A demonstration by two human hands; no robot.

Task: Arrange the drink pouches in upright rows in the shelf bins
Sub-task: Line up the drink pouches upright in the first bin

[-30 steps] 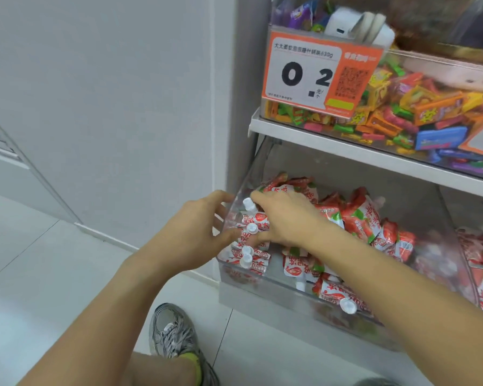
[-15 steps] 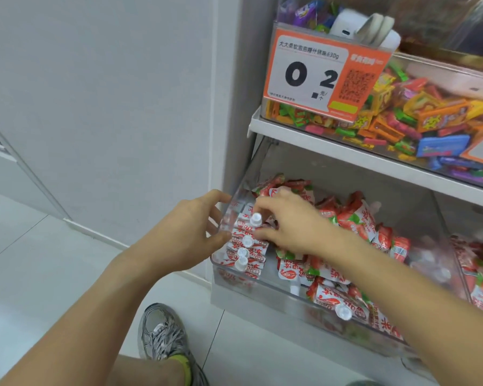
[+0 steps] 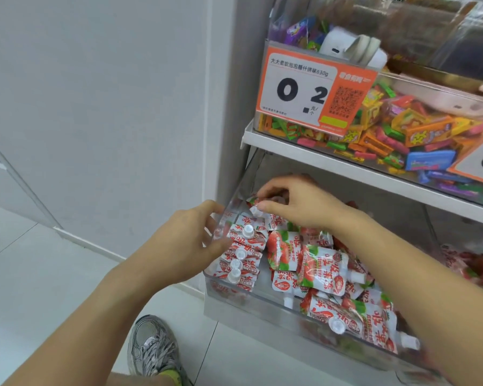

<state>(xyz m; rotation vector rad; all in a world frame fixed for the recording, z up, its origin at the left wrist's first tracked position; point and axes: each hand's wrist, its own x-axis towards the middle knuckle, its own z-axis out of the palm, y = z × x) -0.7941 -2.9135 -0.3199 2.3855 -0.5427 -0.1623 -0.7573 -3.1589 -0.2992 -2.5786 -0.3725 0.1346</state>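
The clear bin [image 3: 262, 300] sits at 5 o'clock under the white shelf [image 3: 346, 165]. At its left wall stands a row of drink pouches [image 3: 241, 253], caps up. Loose pouches [image 3: 322, 270] lie flat beside it, with bare floor between. The left hand [image 3: 184, 243] grips the bin's left edge. The right hand [image 3: 296, 203], at 12 o'clock in the bin, pinches a pouch cap [image 3: 255, 210].

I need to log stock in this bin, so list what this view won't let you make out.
- Pouches at the back of the clear bin: head view, covered by the right hand.
- Bin's left wall: the left hand grips it.
- Neighbouring bin of pouches: cut by the right edge, blurred.
- Small print on the orange price tag: too small to read.
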